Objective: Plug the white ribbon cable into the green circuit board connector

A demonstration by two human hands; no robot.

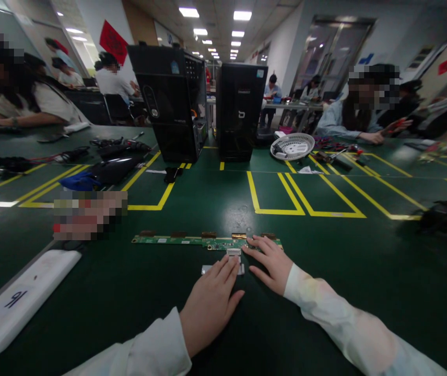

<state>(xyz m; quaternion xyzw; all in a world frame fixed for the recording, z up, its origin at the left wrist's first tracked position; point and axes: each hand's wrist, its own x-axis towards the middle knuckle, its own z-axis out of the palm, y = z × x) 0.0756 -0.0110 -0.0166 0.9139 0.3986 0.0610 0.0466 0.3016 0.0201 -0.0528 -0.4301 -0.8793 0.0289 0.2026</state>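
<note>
On the wide green table [109, 292] lies a long, narrow circuit board [184, 241]; the right hand [269, 261], fingers spread, steadies its right part. The left hand [210, 300], fingers together, thumb apart, covers a pale flat strip [207, 269]. Seating that strip seems in hand; next calls for careful alignment, gentle pressure.

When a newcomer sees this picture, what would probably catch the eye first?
Probably the two black computer towers, standing side by side at upper centre. Next, the left hand and right hand, low in the middle, at a thin green circuit board. Yellow lines also stand out on the dark green table beyond.
</note>
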